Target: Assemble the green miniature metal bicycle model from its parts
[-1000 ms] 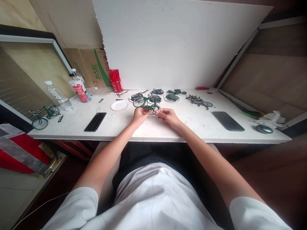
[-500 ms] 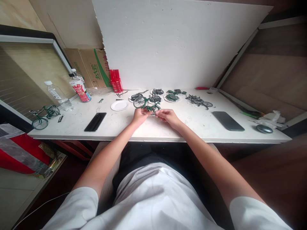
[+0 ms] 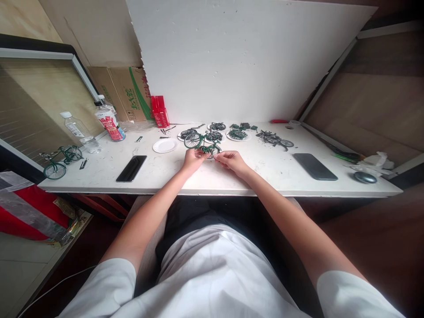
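Note:
A small green model bicycle (image 3: 193, 140) is held up just above the white table, between my two hands. My left hand (image 3: 194, 160) is closed on its lower frame, thumb toward the right. At the right-hand wheel, the fingers of my right hand (image 3: 231, 160) are pinched together; whether a small part sits between them is too small to make out. Behind the model bicycle, paper plates (image 3: 246, 139) carry dark and green bicycle parts. Another green model bicycle (image 3: 62, 160) stands at the table's left end.
A bare paper plate (image 3: 164, 145) and a phone (image 3: 131, 168) lie to the left, with plastic bottles (image 3: 110, 124) beyond. Loose dark parts (image 3: 274, 139), a dark flat device (image 3: 314, 167) and a mouse (image 3: 365, 177) lie to the right. A red box (image 3: 160, 111) stands at the back.
My right hand has shifted very slightly to the left at the wheel. The model bicycle and my left hand look unchanged.

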Demonstrator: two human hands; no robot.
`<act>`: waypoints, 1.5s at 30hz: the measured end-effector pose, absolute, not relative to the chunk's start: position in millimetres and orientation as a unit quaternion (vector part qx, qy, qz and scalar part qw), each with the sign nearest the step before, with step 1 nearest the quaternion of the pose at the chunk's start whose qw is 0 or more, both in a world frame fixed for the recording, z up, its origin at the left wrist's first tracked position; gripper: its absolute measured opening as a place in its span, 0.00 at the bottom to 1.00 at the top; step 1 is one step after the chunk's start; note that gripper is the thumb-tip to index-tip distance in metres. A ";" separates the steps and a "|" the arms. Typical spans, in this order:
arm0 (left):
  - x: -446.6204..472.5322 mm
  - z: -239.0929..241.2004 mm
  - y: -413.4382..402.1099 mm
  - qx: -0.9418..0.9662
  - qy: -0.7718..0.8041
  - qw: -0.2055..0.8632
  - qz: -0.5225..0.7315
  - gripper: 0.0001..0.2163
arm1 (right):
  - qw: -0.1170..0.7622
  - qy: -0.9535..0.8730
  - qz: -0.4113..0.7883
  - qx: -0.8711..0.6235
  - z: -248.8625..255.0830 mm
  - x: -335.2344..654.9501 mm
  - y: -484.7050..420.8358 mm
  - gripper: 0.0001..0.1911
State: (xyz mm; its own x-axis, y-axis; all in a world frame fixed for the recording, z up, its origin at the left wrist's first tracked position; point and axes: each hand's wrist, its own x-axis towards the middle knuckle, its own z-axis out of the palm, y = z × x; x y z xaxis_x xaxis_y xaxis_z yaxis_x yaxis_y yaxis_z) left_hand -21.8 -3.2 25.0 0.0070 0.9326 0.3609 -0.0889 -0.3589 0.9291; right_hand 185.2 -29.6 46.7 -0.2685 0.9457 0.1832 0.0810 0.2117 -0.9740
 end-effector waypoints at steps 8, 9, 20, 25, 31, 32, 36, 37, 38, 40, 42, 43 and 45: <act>-21.6 24.1 -2.4 0.577 0.374 0.414 0.597 0.25 | 0.448 -0.643 0.480 -0.395 45.4 184.5 -29.9 0.29; -21.5 24.3 -2.7 0.578 0.373 0.412 0.598 0.25 | 0.448 -0.644 0.479 -0.395 45.1 184.6 -29.6 0.29; -22.0 23.2 -2.2 0.583 0.370 0.416 0.591 0.24 | 0.444 -0.647 0.479 -0.395 45.0 185.0 -29.5 0.28; -22.9 21.4 -0.5 0.581 0.377 0.417 0.589 0.24 | 0.445 -0.649 0.477 -0.392 46.9 184.6 -31.1 0.29; -23.2 19.3 0.4 0.575 0.369 0.430 0.590 0.23 | 0.449 -0.645 0.479 -0.390 47.3 183.8 -32.4 0.30; -23.2 19.5 -0.1 0.574 0.369 0.430 0.591 0.23 | 0.451 -0.645 0.479 -0.389 47.5 183.5 -32.7 0.30; -23.1 22.0 -3.6 0.580 0.360 0.436 0.587 0.23 | 0.458 -0.646 0.473 -0.386 49.3 182.6 -33.8 0.31; -23.1 22.7 -4.3 0.583 0.355 0.439 0.585 0.23 | 0.458 -0.648 0.472 -0.386 49.7 182.5 -34.1 0.31; -23.1 23.3 -4.9 0.585 0.352 0.442 0.582 0.23 | 0.457 -0.649 0.470 -0.386 50.1 182.5 -34.3 0.31; -23.1 24.3 -5.7 0.585 0.350 0.446 0.579 0.24 | 0.457 -0.651 0.470 -0.384 50.6 182.5 -34.5 0.31; -23.0 25.0 -6.2 0.584 0.352 0.448 0.578 0.24 | 0.457 -0.651 0.471 -0.382 50.6 182.6 -34.4 0.31; -23.0 25.3 -6.4 0.584 0.352 0.449 0.578 0.24 | 0.457 -0.651 0.471 -0.381 50.4 182.6 -34.3 0.31; -22.9 25.7 -6.9 0.584 0.352 0.452 0.576 0.24 | 0.457 -0.651 0.470 -0.383 50.0 182.6 -33.9 0.31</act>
State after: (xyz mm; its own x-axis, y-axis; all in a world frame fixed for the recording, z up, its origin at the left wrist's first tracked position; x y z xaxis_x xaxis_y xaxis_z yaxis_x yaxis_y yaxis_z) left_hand -22.9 -6.9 25.7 0.0897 0.9306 0.3548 -0.1098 -0.3448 0.9322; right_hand 182.6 -33.9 50.0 -0.2892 0.9282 0.2342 0.0683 0.2640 -0.9621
